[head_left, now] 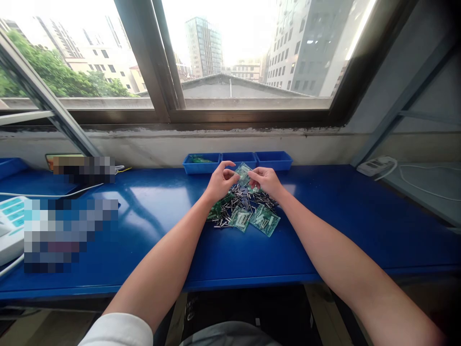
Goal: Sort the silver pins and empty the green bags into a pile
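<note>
Above a pile on the table, a small clear greenish plastic bag (243, 174) is held up between my two hands. My left hand (220, 182) has its thumb and fingers closed at the bag's left edge, with the index finger arched above. At the right edge, my right hand (267, 181) pinches the bag between thumb and fingertips. Beneath them lie many loose thin metal pins (234, 199), dark and silvery. In front of the pile are two similar flat bags, one on the left (240, 219) and one on the right (265, 220), with small pale and dark pieces inside.
Three blue bins stand in a row behind my hands; the left bin (201, 167) contains green bags. A white device (376, 166) with a cable sits at the right. On the left are a white power strip (12, 223) and blurred-out items. A window (245, 115) rises behind the blue table (151, 250).
</note>
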A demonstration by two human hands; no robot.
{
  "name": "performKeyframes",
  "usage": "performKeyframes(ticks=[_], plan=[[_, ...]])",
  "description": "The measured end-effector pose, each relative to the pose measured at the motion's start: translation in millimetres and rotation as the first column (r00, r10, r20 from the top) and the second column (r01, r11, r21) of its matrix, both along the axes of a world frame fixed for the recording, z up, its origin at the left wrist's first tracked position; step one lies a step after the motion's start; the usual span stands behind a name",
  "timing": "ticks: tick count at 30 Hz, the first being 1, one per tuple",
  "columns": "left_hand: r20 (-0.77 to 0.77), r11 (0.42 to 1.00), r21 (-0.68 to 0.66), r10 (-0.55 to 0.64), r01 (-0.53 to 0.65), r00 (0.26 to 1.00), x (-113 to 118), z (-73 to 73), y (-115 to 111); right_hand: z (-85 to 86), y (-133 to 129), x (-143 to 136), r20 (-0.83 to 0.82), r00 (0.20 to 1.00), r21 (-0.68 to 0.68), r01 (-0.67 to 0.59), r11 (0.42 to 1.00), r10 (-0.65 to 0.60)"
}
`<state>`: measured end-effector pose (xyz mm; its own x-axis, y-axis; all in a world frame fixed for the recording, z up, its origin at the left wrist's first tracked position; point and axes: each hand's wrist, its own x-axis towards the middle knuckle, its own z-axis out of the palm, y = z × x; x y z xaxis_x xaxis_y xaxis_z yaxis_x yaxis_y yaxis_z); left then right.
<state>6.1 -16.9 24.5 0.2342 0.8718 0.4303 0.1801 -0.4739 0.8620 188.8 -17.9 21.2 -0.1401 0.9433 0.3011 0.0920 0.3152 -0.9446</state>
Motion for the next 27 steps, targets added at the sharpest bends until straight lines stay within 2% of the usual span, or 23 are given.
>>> performKeyframes(ticks=[2, 5, 9, 11, 13, 15, 17, 19, 24, 27], plan=[[0.015, 0.999, -0.022, 0.023, -0.023, 1.0, 0.1, 0.4, 1.5, -0.7, 1.0, -0.1, 0.006, 1.0, -0.001, 0.01, 1.0, -0.01], [0.05, 0.987, -0.06, 0.155, -0.152, 0.987, -1.6, 0.7, 7.4, -3.1, 4.1, 0.6, 0.006, 0.999, -0.008, 0.034, 0.999, -0.034], [0.11, 0.924, -0.058, 0.381, -0.377, 0.918, -11.5, 1.3, 19.3, -6.3, 7.6, 2.4, 0.035, 0.998, -0.019, 0.044, 0.999, -0.044], [0.169, 0.897, -0.022, 0.439, -0.442, 0.883, -19.2, 2.7, 25.0, -6.7, 7.8, 2.7, 0.057, 0.997, -0.02, 0.049, 0.999, -0.048], [0.229, 0.911, -0.04, 0.408, -0.411, 0.884, -27.0, 4.2, 29.6, -6.4, 7.1, 2.7, 0.078, 0.996, -0.018, 0.051, 0.999, -0.049], [0.25, 0.94, -0.139, 0.337, -0.311, 0.908, -33.2, 4.9, 32.3, -5.8, 6.2, 2.7, 0.098, 0.994, -0.005, 0.051, 0.999, -0.05], [0.242, 0.936, -0.261, 0.301, -0.237, 0.922, -37.4, 4.6, 32.8, -5.4, 6.0, 3.2, 0.116, 0.991, 0.016, 0.063, 0.998, -0.064], [0.233, 0.919, -0.325, 0.308, -0.225, 0.922, -39.3, 4.0, 31.6, -5.4, 7.0, 4.2, 0.127, 0.987, 0.041, 0.092, 0.995, -0.096], [0.212, 0.929, -0.264, 0.317, -0.259, 0.924, -38.0, 4.0, 28.7, -5.7, 12.3, 9.0, 0.166, 0.961, 0.094, 0.207, 0.974, -0.22], [0.156, 0.935, -0.214, 0.319, -0.283, 0.935, -36.4, 1.5, 29.7, -6.1, 14.8, 13.7, 0.282, 0.892, 0.152, 0.322, 0.935, -0.353]])
